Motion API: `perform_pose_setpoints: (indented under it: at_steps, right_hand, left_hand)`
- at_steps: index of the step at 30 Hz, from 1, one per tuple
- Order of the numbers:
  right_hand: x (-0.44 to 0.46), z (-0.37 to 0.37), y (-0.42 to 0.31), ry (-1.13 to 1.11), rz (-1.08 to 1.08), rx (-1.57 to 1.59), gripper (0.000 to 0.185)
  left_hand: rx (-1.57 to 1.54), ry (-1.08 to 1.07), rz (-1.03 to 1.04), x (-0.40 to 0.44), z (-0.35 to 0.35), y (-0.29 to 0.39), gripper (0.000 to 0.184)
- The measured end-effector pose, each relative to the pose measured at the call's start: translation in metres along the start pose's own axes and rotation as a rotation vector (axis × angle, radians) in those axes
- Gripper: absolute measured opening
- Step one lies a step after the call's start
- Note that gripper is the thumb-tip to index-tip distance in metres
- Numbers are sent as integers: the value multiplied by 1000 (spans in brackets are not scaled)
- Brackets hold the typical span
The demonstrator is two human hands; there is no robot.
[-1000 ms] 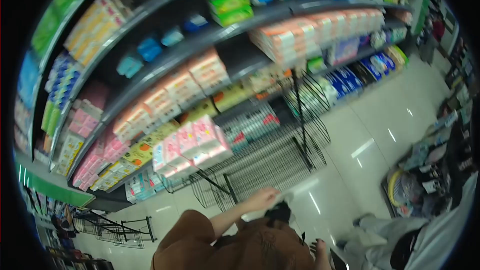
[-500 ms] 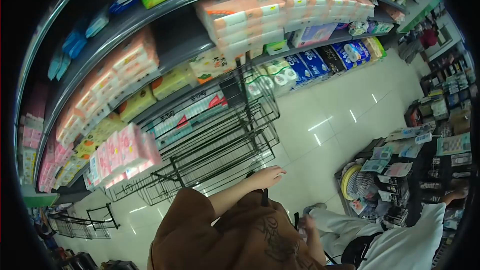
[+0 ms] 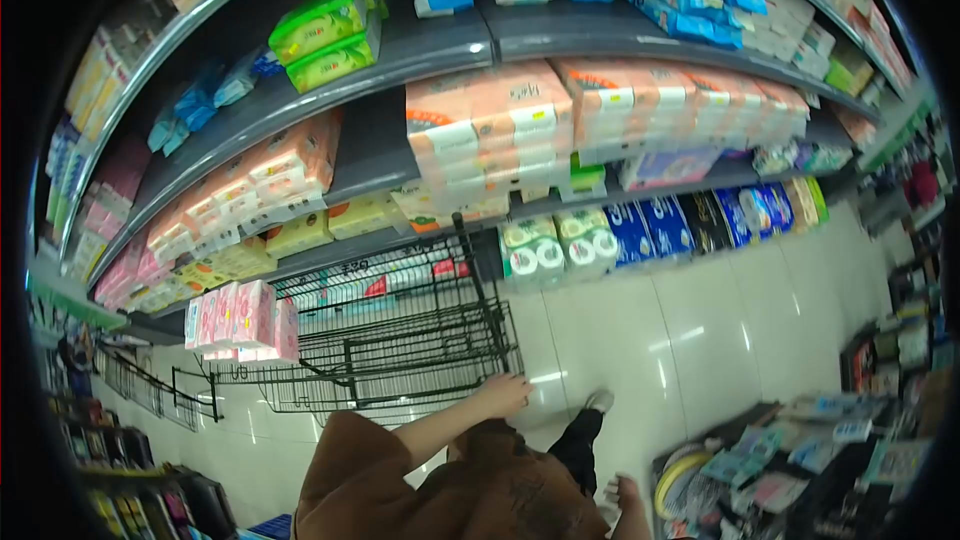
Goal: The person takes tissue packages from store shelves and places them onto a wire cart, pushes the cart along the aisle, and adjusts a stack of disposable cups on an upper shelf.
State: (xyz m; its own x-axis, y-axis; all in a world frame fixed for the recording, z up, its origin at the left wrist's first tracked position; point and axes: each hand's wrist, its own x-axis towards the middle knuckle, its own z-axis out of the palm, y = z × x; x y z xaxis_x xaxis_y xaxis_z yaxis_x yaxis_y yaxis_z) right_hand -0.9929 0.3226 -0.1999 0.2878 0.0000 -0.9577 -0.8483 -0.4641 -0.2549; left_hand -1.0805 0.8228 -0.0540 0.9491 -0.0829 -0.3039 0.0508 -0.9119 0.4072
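My left hand (image 3: 506, 395) reaches across the front of my brown shirt, close to the near right end of a black wire cart (image 3: 400, 360). Its fingers are loosely bent and apart, with nothing seen in them; whether they touch the cart I cannot tell. Pink-and-white tissue packs (image 3: 240, 318) sit stacked at the cart's left end. Low on the right, my right hand (image 3: 626, 496) hangs beside my body, fingers partly spread and holding nothing that I can see. A black trouser leg (image 3: 578, 450) and a pale shoe (image 3: 600, 400) show between my hands.
Shelves ahead hold peach tissue packs (image 3: 490, 125), green packs (image 3: 325, 35) and blue packs (image 3: 690, 0). Toilet roll packs (image 3: 590, 240) line the bottom shelf. A display of packaged goods (image 3: 760, 470) stands at the right; another cart (image 3: 150, 380) is at the left.
My view has lifted and turned, showing more upper shelf. My left hand's fingers have bent from nearly straight. The person in pale trousers at the right has left the view.
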Motion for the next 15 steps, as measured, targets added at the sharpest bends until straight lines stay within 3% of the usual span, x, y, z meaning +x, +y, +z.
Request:
perform_pose_setpoints:
  at_steps: [2, 3, 4, 5, 8, 9, 12, 15]
  right_hand:
    - [61, -53, 16, -76, 213, 67, 37]
    - [44, -63, -8, -65, 243, -9, 41]
    - [119, -94, 38, -96, 127, 9, 43]
    - [127, -108, 23, -108, 141, 77, 42]
    - [89, -135, -68, -165, -26, 10, 61]
    - [129, -133, -91, -59, 49, -49, 40]
    - [194, -151, -168, -87, -7, -236, 33]
    - [160, -135, -285, -44, -161, -374, 30]
  left_hand:
    - [17, -156, -161, -10, 21, -4, 30]
    - [33, -221, -211, -4, 28, -1, 29]
    - [10, -300, -288, 12, 16, 12, 28]
    - [-12, -396, -368, 17, 0, 30, 28]
    - [-220, -162, -297, 64, -34, 100, 34]
    - [-299, -71, -227, 86, -39, 116, 37]
    - [-449, 29, -110, 155, -59, 154, 40]
    - [-307, 45, -167, 177, -93, 173, 39]
